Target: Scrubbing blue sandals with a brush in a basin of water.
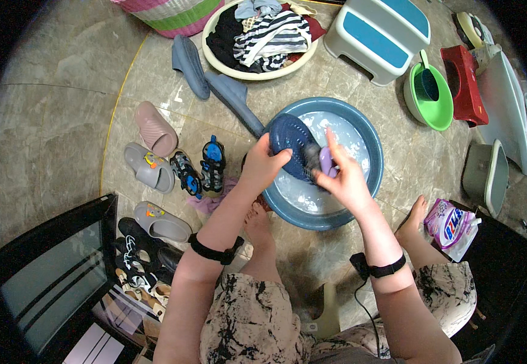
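Note:
My left hand (pixel 265 161) grips a dark blue slipper (pixel 293 141) by its side, thumb on top. The slipper is held over a blue round basin (pixel 378 159) of soapy water (pixel 306 195). My right hand (pixel 345 175) is closed around a scrub brush with a purple handle (pixel 328 161), index finger pointing away from it. The brush's bristles, blurred, meet the slipper's lower right edge. White suds float on the water around both.
Slate-blue slides (pixel 234 98), a pink slipper (pixel 156 129), grey slippers (pixel 149 168) and children's sandals (pixel 213 164) lie left. Beyond stand a laundry basin (pixel 209 57) and step stool (pixel 372 38). Right are a green bowl (pixel 443 116) and detergent pouch (pixel 452 227).

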The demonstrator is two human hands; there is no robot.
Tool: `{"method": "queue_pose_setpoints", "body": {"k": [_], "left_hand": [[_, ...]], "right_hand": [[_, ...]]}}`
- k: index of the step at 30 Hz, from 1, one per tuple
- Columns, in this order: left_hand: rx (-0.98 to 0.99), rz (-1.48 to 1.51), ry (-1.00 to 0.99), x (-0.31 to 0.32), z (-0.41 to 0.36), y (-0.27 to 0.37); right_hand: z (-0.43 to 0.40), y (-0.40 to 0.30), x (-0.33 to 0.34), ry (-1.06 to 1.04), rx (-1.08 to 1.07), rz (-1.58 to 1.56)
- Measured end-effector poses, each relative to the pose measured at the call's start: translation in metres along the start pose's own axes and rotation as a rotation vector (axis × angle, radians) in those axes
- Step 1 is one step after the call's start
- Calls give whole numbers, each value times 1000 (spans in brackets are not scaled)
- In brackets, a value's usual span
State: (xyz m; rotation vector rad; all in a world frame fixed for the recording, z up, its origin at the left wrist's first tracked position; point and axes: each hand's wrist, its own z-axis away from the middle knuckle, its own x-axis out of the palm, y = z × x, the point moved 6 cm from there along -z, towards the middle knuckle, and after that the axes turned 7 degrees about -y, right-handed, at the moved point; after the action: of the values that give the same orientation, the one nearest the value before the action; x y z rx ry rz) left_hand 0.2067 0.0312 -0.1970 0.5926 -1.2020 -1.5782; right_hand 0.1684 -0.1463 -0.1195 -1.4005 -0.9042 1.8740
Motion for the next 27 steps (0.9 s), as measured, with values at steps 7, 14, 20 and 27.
{"method": "queue_pose_setpoints", "body": {"k": [7, 14, 20, 27], "left_hand": [[160, -204, 67, -3, 6, 16], [155, -252, 99, 3, -4, -1], [11, -294, 69, 1, 5, -15], [101, -329, 158, -22, 2, -35]], "right_hand": [[-19, -58, 33, 37, -261, 778], [-42, -38, 32, 117, -83, 747], [-67, -12, 22, 78, 25, 684], [-48, -20, 48, 63, 33, 674]]}}
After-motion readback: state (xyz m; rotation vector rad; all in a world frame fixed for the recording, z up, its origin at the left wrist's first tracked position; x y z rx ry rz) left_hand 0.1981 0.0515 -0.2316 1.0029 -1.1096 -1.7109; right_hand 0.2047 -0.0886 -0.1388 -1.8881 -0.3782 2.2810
